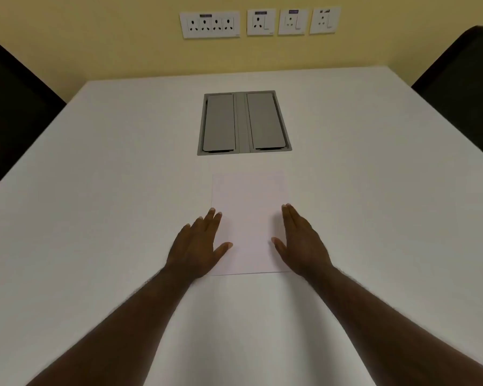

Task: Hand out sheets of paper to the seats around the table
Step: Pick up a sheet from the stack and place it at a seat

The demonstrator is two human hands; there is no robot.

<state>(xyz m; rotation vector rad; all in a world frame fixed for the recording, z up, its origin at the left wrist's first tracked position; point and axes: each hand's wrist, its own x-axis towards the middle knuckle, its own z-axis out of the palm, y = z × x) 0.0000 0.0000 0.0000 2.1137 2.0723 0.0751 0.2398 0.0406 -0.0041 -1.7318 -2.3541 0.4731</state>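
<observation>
White paper (248,215) lies flat on the white table (109,190) straight in front of me; I cannot tell whether it is one sheet or a thin stack. My left hand (197,243) rests palm down on the paper's left edge, fingers stretched out and slightly apart. My right hand (301,240) lies palm down on the right edge in the same way. Neither hand grips anything. The lower corners of the paper are hidden under my palms.
A grey double-lid cable box (244,122) is set into the table just beyond the paper. Dark chair backs stand at the far left (14,107) and far right (463,87). A yellow wall with white socket plates (209,24) is behind the table.
</observation>
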